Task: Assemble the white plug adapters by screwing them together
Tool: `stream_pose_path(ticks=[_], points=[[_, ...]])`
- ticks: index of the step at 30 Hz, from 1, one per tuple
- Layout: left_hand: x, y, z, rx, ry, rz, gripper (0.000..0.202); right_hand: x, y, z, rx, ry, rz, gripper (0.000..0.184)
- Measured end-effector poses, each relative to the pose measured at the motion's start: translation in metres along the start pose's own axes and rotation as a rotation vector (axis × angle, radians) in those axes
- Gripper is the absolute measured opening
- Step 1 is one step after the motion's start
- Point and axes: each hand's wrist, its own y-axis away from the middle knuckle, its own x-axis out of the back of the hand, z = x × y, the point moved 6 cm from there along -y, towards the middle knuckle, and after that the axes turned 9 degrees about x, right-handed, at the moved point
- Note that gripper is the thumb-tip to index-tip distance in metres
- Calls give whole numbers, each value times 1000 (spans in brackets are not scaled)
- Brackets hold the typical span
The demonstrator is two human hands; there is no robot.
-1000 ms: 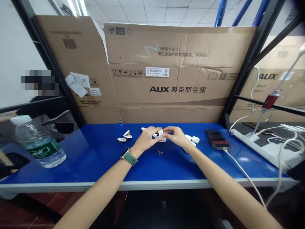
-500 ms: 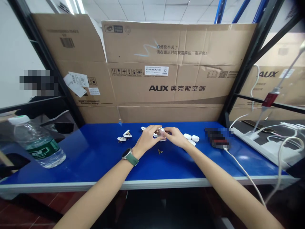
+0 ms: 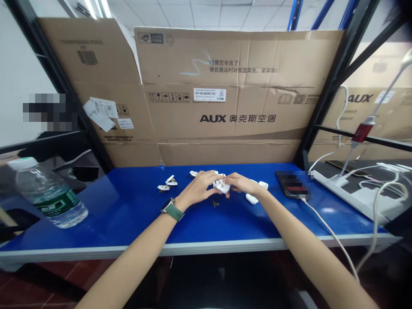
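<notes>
While my left hand [image 3: 200, 188] grips one edge of a white plug part [image 3: 221, 187], my right hand [image 3: 243, 184] has its fingers closed on the other edge, holding it over the blue worktop [image 3: 141, 219]. Small brass-coloured pieces [image 3: 215, 204] lie just below it, nearer me. White pieces with pins [image 3: 164, 188] sit left of my hands, and rounded white covers [image 3: 252, 198] lie beside my right wrist.

Watch [image 3: 168, 207] on left wrist: green strap [image 3: 175, 212], dark dial (silvery rim, perhaps); forearms [image 3: 138, 253] bare.
</notes>
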Motion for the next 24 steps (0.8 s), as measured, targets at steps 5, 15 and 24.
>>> stream_pose_path(ticks=[5, 15, 24], points=[[0, 0, -2, 18, 113, 48, 55, 4, 1, 2, -3, -82, 5, 29], [12, -2, 7, 23, 177, 213, 25, 3, 5, 1, -74, -449, -5, 32], [15, -1, -4, 79, 143, 265, 17, 13, 5, 6, -49, -308, 111, 42]])
